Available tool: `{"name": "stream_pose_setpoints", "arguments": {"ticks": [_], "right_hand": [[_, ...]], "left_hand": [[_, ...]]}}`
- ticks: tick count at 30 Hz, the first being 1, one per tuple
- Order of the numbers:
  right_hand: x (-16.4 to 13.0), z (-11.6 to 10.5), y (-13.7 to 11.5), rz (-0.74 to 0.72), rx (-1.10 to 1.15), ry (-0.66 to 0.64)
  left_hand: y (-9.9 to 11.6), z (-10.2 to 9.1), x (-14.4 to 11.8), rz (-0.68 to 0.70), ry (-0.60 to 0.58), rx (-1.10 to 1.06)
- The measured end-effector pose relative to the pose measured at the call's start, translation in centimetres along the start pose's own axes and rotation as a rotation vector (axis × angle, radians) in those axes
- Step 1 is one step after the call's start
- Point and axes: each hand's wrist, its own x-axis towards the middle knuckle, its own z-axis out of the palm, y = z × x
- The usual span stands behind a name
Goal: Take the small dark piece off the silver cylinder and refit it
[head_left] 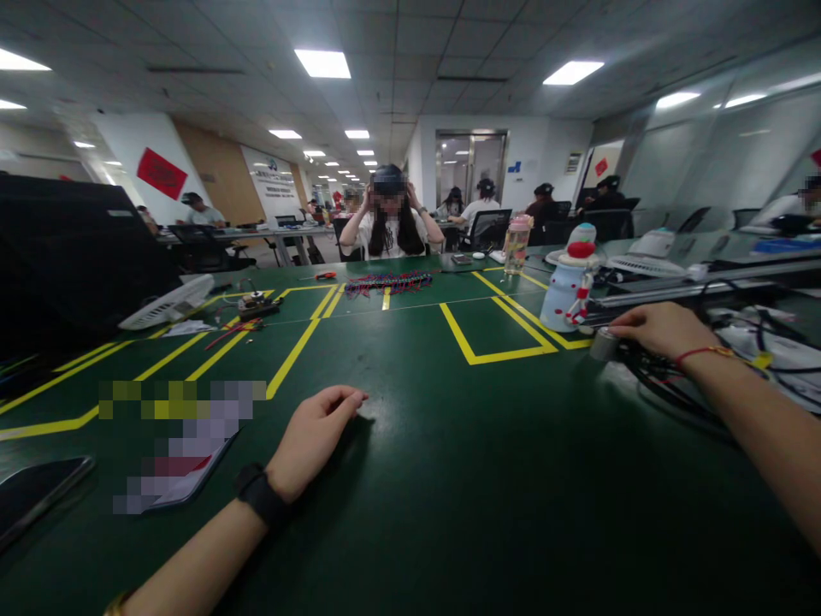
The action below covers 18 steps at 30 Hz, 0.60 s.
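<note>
My left hand (317, 436), with a black band (262, 494) at the wrist, rests low over the green table (436, 479). Its thumb and fingertips are pressed together; whether something tiny is between them I cannot make out. At the right, my right hand (667, 329) reaches out with its fingers closed at the top of a small grey metal-looking cylinder (603, 346). That cylinder stands at the table's right side, near a light blue bottle (564, 295) with a red and white figure. Black cables (660, 385) lie beneath the right hand.
Yellow tape (475, 358) marks areas on the table. A phone (44, 488) and a blurred-out flat object (192, 462) lie left. Red and blue wires (388, 282), a pink-lidded bottle (516, 244) and a small device (256, 301) stand farther back. A person (391, 227) sits opposite.
</note>
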Motion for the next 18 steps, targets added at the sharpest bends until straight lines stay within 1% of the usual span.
{"name": "stream_pose_setpoints", "arguments": {"ticks": [2, 6, 13, 18], "right_hand": [[0.2, 0.3, 0.3, 0.009, -0.004, -0.006], [0.3, 0.8, -0.1, 0.022, -0.007, 0.030], [0.1, 1.0, -0.6, 0.005, 0.071, -0.011], [0.0, 1.0, -0.8, 0.050, 0.111, 0.001]], "left_hand": [[-0.2, 0.0, 0.0, -0.002, -0.002, -0.005], [-0.4, 0.0, 0.1, 0.004, 0.001, -0.002], [-0.2, -0.1, 0.0, 0.014, -0.006, -0.013], [0.0, -0.1, -0.1, 0.014, 0.006, -0.014]]}}
